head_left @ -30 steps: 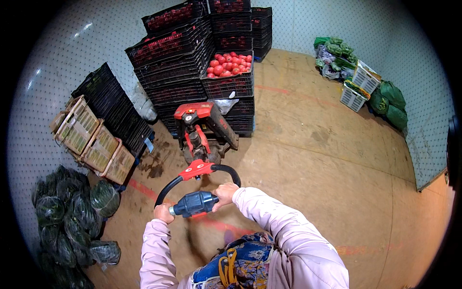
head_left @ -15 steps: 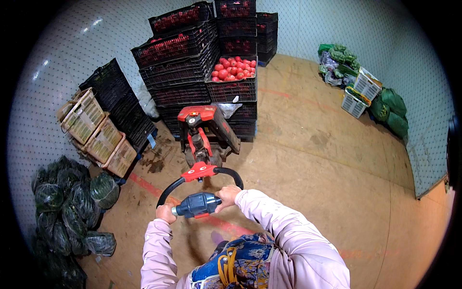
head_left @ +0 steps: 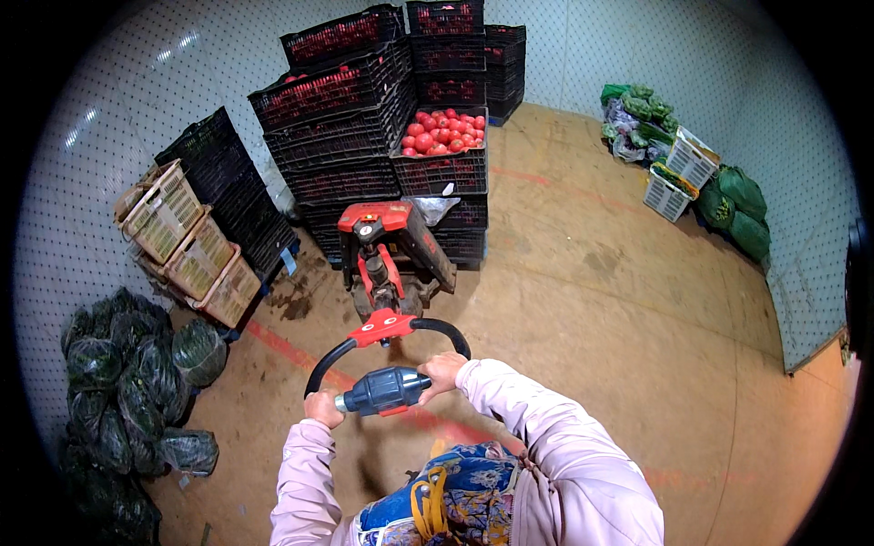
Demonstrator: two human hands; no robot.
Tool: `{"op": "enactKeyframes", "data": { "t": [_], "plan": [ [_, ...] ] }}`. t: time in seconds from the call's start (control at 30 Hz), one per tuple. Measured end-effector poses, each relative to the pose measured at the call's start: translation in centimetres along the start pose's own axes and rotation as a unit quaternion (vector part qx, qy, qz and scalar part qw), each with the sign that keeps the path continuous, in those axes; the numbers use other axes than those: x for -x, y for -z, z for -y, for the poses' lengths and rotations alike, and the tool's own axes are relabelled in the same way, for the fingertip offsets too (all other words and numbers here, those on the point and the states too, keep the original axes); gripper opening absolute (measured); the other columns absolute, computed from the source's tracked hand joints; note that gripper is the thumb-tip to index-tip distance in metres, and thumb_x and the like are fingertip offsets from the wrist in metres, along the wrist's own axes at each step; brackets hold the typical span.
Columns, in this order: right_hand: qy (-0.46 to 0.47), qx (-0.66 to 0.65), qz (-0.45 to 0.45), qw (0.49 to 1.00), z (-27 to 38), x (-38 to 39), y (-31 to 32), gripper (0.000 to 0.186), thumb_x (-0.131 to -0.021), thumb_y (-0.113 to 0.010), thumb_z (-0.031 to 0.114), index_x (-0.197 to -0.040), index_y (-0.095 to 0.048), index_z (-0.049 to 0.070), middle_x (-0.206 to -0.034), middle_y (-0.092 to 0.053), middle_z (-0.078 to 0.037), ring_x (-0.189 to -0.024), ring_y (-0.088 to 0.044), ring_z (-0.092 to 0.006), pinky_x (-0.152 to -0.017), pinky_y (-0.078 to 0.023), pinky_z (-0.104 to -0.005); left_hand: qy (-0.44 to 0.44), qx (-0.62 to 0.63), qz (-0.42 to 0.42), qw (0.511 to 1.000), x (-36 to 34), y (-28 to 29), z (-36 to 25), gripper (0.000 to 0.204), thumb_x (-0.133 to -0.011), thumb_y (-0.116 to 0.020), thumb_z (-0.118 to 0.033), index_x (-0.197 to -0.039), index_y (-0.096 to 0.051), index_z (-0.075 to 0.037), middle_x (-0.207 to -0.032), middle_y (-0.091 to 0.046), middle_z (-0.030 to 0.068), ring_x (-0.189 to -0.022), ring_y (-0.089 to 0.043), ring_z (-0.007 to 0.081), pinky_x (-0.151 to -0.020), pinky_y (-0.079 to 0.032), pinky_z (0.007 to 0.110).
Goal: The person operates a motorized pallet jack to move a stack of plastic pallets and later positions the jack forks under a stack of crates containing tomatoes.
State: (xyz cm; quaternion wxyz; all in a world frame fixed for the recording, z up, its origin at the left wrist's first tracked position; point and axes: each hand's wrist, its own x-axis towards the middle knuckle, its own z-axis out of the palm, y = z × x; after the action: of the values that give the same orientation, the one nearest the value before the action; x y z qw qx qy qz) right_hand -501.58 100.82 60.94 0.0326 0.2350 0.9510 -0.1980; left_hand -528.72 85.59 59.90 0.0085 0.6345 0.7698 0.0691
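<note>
My left hand (head_left: 324,409) and right hand (head_left: 443,371) clench 2 sides of the red-and-black looped handle (head_left: 382,327); its dark-blue barrel-shaped crossbar (head_left: 386,391), lower centre, slants lengthwise up rightward.

Smooth plastic handle (head_left: 386,390); glossy plastic bags (head_left: 93,364); truck cover (head_left: 375,217) perhaps painted metal.
</note>
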Motion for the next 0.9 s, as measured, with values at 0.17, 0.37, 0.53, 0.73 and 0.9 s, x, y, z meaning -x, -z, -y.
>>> {"op": "enactKeyframes", "data": {
  "t": [0.17, 0.37, 0.53, 0.73, 0.9],
  "plan": [
    [0.005, -0.002, 0.012, 1.0, 0.8, 1.4, -0.7, 0.065, -0.055, -0.065, 0.065, -0.087, -0.062, 0.008, -0.078, -0.063, -0.016, -0.079, -0.061, -0.0328, -0.069, -0.047, -0.0425, -0.025, 0.001, -0.017, 1.0, 1.9, -0.7, -0.2, 0.011, -0.056, -0.062, -0.014, -0.067, -0.063, -0.011, -0.072, -0.062, 0.0118, -0.068, -0.06, 0.0312, -0.063, -0.047, 0.04],
    [-0.004, 0.01, 0.009, 1.0, 1.4, 3.4, -1.8, 0.067, -0.055, -0.065, 0.066, -0.088, -0.062, 0.008, -0.076, -0.063, -0.015, -0.078, -0.061, -0.0329, -0.069, -0.047, -0.0428, -0.026, -0.001, 0.0, 1.0, 4.0, -1.0, -1.0, 0.012, -0.056, -0.062, -0.014, -0.068, -0.063, -0.011, -0.071, -0.062, 0.0125, -0.068, -0.06, 0.0319, -0.063, -0.047, 0.041],
    [-0.003, 0.01, 0.004, 1.0, 2.8, 4.6, -2.5, 0.067, -0.054, -0.065, 0.066, -0.088, -0.062, 0.009, -0.076, -0.063, -0.015, -0.078, -0.061, -0.0326, -0.068, -0.046, -0.0433, -0.028, -0.008, 0.005, 1.0, 5.9, -0.8, -1.1, 0.014, -0.056, -0.062, -0.013, -0.07, -0.063, -0.01, -0.072, -0.063, 0.0123, -0.068, -0.06, 0.0312, -0.063, -0.046, 0.041],
    [0.008, 0.005, 0.007, 1.0, 4.5, 6.5, -2.5, 0.066, -0.054, -0.064, 0.066, -0.087, -0.062, 0.009, -0.076, -0.063, -0.015, -0.076, -0.061, -0.0327, -0.067, -0.046, -0.0434, -0.027, -0.009, 0.014, 1.0, 8.1, 0.0, -1.6, 0.016, -0.057, -0.062, -0.012, -0.072, -0.063, -0.01, -0.074, -0.063, 0.0124, -0.07, -0.061, 0.0307, -0.064, -0.047, 0.04],
    [0.01, 0.003, 0.002, 1.0, 6.0, 8.4, -3.0, 0.067, -0.054, -0.064, 0.066, -0.085, -0.062, 0.007, -0.074, -0.062, -0.017, -0.074, -0.06, -0.0337, -0.065, -0.046, -0.0435, -0.021, -0.013, 0.024, 0.999, 10.5, 0.6, -2.5, 0.017, -0.056, -0.062, -0.011, -0.073, -0.064, -0.01, -0.075, -0.063, 0.0125, -0.071, -0.061, 0.0304, -0.066, -0.047, 0.04]
  ]
}}
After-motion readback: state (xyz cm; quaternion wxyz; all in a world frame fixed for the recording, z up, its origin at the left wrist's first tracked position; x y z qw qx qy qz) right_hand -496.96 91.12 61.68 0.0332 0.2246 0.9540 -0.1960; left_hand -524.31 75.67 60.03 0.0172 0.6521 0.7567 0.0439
